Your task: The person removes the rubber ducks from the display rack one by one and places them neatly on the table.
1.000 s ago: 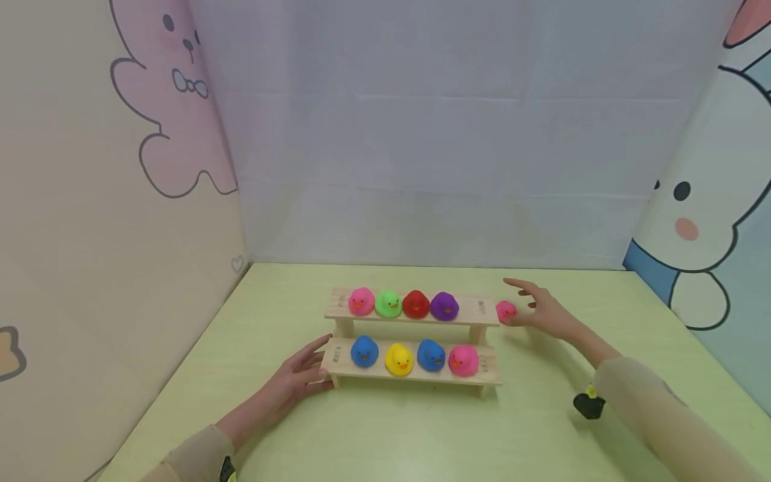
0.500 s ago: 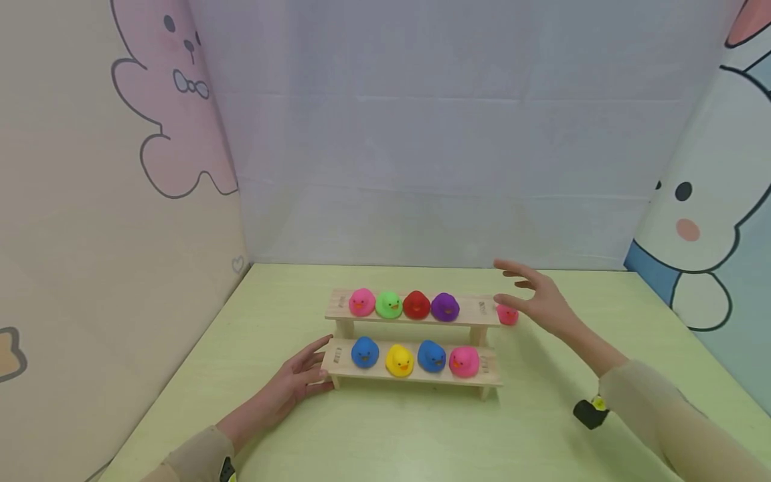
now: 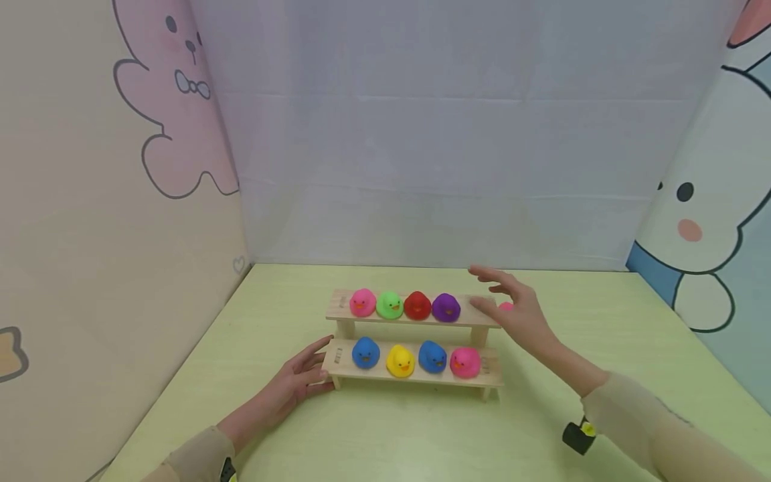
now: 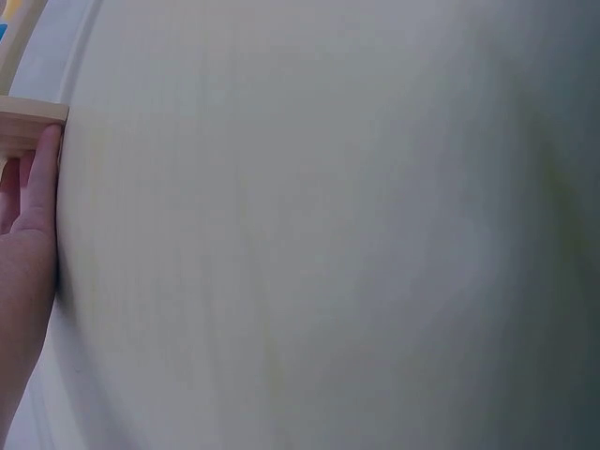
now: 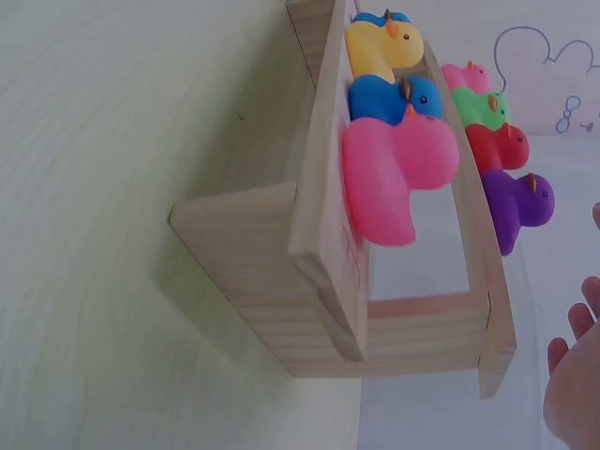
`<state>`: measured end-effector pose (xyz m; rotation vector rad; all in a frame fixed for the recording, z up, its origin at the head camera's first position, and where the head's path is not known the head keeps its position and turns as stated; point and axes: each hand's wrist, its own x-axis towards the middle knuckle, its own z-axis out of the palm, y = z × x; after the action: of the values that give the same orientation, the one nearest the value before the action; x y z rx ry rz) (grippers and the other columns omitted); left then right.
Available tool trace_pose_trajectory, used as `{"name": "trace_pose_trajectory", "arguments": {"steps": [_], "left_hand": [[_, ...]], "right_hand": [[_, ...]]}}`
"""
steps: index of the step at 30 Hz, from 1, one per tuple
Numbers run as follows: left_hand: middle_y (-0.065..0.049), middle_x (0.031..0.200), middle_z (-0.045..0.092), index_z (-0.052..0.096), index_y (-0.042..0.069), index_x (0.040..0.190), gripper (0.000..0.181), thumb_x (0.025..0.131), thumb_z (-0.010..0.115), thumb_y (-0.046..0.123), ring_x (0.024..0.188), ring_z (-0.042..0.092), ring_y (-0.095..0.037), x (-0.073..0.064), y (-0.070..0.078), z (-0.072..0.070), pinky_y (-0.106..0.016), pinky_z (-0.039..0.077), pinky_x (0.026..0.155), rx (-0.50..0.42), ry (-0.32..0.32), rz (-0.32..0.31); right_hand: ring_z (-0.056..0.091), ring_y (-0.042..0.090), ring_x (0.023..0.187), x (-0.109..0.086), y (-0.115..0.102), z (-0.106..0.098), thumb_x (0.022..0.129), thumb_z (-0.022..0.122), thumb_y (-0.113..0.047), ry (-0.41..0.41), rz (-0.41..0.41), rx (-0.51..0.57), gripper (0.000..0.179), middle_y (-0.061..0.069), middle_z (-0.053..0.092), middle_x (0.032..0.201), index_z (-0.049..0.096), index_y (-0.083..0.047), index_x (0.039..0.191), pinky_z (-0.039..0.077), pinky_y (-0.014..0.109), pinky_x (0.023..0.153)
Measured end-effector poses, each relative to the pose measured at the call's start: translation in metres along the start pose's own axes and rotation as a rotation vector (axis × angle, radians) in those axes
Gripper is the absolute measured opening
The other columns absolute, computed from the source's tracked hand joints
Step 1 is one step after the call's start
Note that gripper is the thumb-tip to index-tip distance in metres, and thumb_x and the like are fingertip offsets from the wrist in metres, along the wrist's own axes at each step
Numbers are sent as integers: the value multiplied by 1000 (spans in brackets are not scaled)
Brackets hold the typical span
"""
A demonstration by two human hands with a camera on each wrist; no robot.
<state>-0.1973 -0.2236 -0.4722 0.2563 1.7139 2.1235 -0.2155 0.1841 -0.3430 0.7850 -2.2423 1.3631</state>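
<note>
A two-tier wooden stand [image 3: 415, 379] stands on the table. Its upper shelf holds a pink duck [image 3: 363, 303], a green duck [image 3: 389, 305], a red duck [image 3: 417, 306] and a purple duck [image 3: 446, 308]. On the lower shelf sit two blue ducks [image 3: 366, 353], a yellow duck [image 3: 400, 361] and a pink duck [image 5: 398, 173]. My left hand [image 3: 295, 380] touches the stand's left end, fingers extended. Over the upper shelf's right end, beside the purple duck, my right hand [image 3: 521, 318] hovers with nothing between thumb and fingers. It mostly hides another pink duck [image 3: 506, 306] behind.
The pale yellow-green table [image 3: 385, 442] surrounds the stand. A white curtain [image 3: 421, 167] hangs at the back. Walls with cartoon animals flank both sides. A small black device [image 3: 579, 437] hangs at the right cuff.
My right hand has left the pink duck beside the stand, risen, and moved left over the upper shelf's end. That duck stays beside the stand. My left hand keeps its place.
</note>
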Motion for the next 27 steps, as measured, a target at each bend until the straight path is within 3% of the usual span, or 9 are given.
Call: {"name": "trace_pose_trajectory", "arguments": {"steps": [4, 8, 14, 20, 27], "left_hand": [[-24, 139, 35, 25, 15, 152, 67, 94, 55, 0, 120, 48, -33, 0, 0, 0, -47, 43, 96, -2, -2, 7], [-24, 139, 35, 25, 15, 152, 67, 94, 55, 0, 120, 49, -33, 0, 0, 0, -47, 44, 96, 5, 2, 2], [-23, 139, 36, 25, 15, 152, 67, 94, 56, 1, 120, 49, -33, 0, 0, 0, -47, 44, 95, 14, 8, -4], [-23, 139, 36, 25, 14, 152, 66, 95, 55, 1, 120, 49, -33, 0, 1, 2, -47, 45, 95, 33, 12, -6], [-23, 139, 36, 26, 16, 152, 65, 95, 55, 2, 120, 48, -33, 0, 2, 2, -46, 45, 95, 38, 13, -13]], "right_hand": [[50, 29, 111, -3, -8, 9, 85, 70, 0, -30, 37, 42, 47, 15, 57, 128, 56, 2, 129, 43, 44, 91], [51, 27, 109, -5, -14, 17, 85, 71, -2, -64, 128, 75, 47, 13, 58, 125, 57, 1, 129, 44, 54, 90], [58, 33, 103, -7, 1, 27, 85, 73, -8, -84, 221, 46, 45, 14, 59, 119, 60, -4, 128, 52, 43, 86], [66, 22, 94, -10, 18, 31, 83, 76, -18, -81, 241, 38, 41, 8, 60, 111, 66, -15, 123, 53, 25, 79], [66, 24, 92, -7, 16, 31, 82, 77, -22, -101, 232, -16, 40, 6, 63, 112, 68, -18, 121, 55, 29, 76]]}}
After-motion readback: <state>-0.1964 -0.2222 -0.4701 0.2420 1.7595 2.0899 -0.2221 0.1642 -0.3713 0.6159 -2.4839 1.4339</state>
